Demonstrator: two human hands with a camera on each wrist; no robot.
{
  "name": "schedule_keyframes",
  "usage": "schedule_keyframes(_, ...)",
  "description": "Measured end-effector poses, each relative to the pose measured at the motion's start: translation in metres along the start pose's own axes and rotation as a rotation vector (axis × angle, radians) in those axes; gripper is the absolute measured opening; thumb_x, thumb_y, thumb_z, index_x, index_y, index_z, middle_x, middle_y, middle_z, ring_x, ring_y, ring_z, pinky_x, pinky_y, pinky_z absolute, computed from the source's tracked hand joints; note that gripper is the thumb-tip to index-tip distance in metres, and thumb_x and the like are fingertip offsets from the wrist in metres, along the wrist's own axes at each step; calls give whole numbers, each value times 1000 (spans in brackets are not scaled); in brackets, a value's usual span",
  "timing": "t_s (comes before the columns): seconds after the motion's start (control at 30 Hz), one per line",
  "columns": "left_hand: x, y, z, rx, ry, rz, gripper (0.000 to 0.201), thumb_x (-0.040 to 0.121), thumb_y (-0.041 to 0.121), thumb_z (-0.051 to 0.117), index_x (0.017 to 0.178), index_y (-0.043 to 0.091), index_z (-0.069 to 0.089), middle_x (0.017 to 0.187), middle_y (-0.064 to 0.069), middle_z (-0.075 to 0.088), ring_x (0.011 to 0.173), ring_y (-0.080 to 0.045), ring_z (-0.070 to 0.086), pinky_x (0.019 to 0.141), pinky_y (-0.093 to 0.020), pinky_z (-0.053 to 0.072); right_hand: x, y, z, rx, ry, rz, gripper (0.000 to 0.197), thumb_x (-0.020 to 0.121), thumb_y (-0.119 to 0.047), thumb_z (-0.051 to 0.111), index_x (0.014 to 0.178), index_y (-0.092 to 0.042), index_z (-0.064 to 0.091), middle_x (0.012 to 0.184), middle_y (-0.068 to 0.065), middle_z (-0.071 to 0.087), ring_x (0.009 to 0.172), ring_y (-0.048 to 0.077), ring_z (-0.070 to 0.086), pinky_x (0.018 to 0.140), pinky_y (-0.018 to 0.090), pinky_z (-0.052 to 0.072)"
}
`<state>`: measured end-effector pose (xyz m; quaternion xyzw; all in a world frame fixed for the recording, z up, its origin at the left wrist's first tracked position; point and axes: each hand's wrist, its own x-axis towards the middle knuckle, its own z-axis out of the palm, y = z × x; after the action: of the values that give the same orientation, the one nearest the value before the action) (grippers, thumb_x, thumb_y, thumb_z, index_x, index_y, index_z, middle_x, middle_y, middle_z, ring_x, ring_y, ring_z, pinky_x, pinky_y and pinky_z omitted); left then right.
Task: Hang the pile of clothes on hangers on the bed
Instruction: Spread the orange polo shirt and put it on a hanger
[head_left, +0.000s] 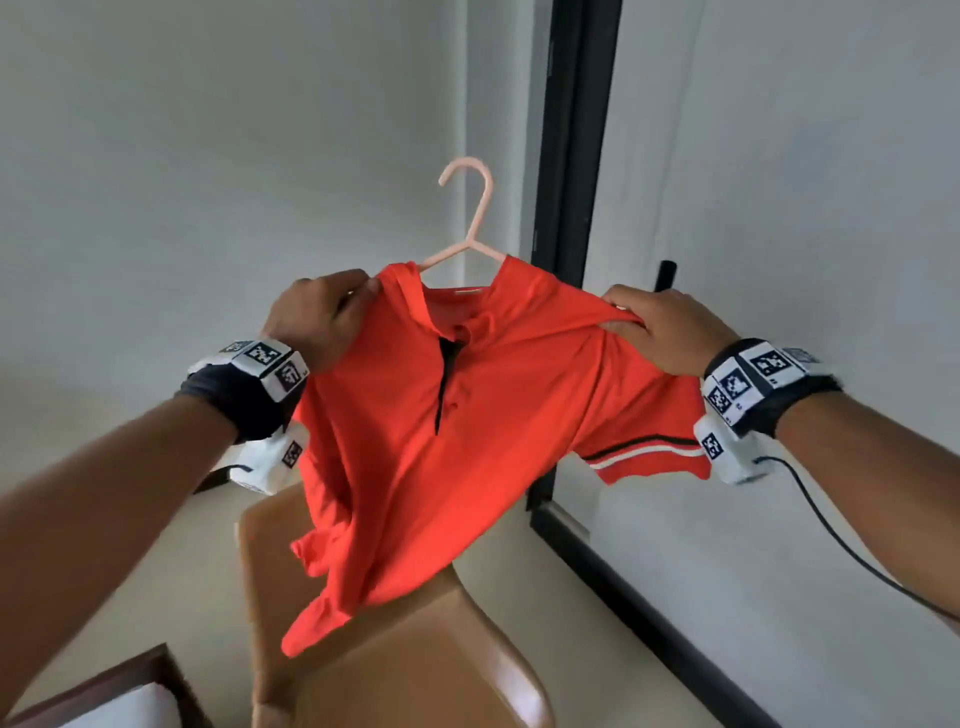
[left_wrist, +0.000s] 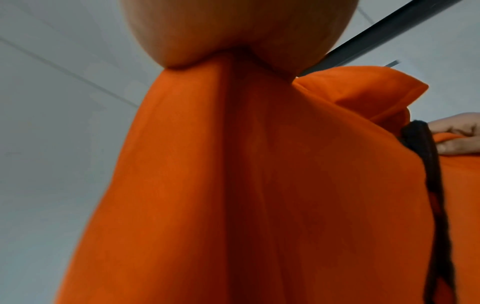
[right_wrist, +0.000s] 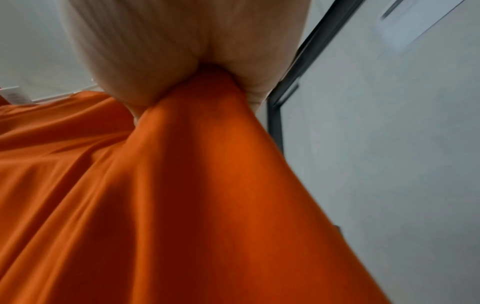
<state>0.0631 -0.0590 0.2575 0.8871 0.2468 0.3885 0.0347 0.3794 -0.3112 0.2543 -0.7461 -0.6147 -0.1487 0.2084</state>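
Our left hand (head_left: 317, 317) pinches one shoulder of the soft, light orange polo shirt with a black placket (head_left: 447, 441), held up in the air over a tan leather chair (head_left: 415, 660). The pale pink plastic hanger (head_left: 470, 218) pokes from the collar, probably seated inside. Our right hand (head_left: 660, 327) bunches the other shoulder; the seams are the best hold.

I saw a smooth, matt orange cloth polo shirt (head_left: 415, 441) on a glossy pale-pink plastic hanger (head_left: 470, 228), above a shiny tan leather-look chair (head_left: 395, 654).
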Motion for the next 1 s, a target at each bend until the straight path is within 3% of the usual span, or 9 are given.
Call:
schedule_keyframes(0.2, 57, 129, 84, -188, -61, 219, 39, 94, 59, 27, 70, 34, 43, 59, 2, 47, 73, -39, 57, 66, -44, 47, -107, 92, -82, -167, 79, 255, 18, 100, -38, 55, 113, -26, 56, 69, -1, 60, 69, 32, 62, 69, 41, 52)
schedule_keyframes(0.3, 74, 182, 123, -268, -90, 310, 38, 96, 56, 28, 77, 29, 48, 62, 1, 49, 75, -37, 58, 68, -43, 47, -158, 119, -109, -213, 89, 351, 21, 100, -37, 55, 115, -22, 58, 67, -7, 57, 68, 30, 63, 68, 40, 52)
schedule_keyframes(0.4, 83, 231, 163, -397, -127, 419, 46, 96, 58, 27, 81, 24, 54, 67, -1, 57, 75, -34, 58, 70, -42, 48, -207, 137, -137, -263, 124, 435, 34, 96, -49, 46, 115, -24, 57, 71, -8, 59, 68, 28, 64, 68, 40, 52)
schedule_keyframes(0.47, 89, 248, 178, -443, -188, 431, 45, 96, 60, 27, 77, 28, 52, 64, 1, 55, 72, -31, 57, 70, -42, 49, -229, 139, -146, -309, 126, 483, 37, 94, -48, 44, 116, -21, 57, 74, -7, 58, 71, 30, 66, 67, 36, 46)
schedule_keyframes(0.5, 84, 302, 202, -534, -261, 503, 45, 96, 60, 28, 78, 27, 53, 64, 1, 56, 72, -31, 57, 70, -42, 49, -279, 141, -168, -367, 105, 625, 38, 94, -47, 43, 117, -19, 57, 74, -5, 58, 72, 32, 66, 67, 34, 43)
schedule_keyframes(0.57, 85, 314, 207, -540, -290, 498, 48, 96, 59, 29, 83, 21, 56, 66, -1, 58, 73, -30, 58, 71, -40, 48, -295, 136, -175, -365, 140, 615, 43, 94, -47, 41, 117, -16, 58, 74, -1, 59, 71, 33, 66, 67, 33, 40)
schedule_keyframes(0.8, 56, 477, 244, -735, -415, 727, 42, 99, 51, 33, 81, 20, 56, 62, 4, 55, 70, -29, 57, 68, -35, 43, -439, 112, -243, -530, 111, 916, 38, 96, -42, 40, 118, -17, 59, 87, 7, 70, 79, 34, 66, 72, 37, 43)
schedule_keyframes(0.9, 46, 546, 253, -800, -419, 811, 45, 98, 55, 30, 82, 21, 56, 65, 0, 58, 71, -28, 58, 69, -35, 44, -487, 101, -271, -569, 139, 1015, 35, 96, -41, 41, 114, -18, 60, 86, 4, 69, 79, 33, 65, 73, 37, 44)
schedule_keyframes(1.0, 34, 613, 258, -844, -414, 882, 40, 99, 52, 33, 80, 25, 55, 62, 6, 56, 69, -25, 57, 69, -34, 42, -535, 97, -300, -617, 181, 1082, 33, 96, -44, 41, 113, -22, 59, 86, -2, 66, 81, 30, 64, 76, 38, 47)
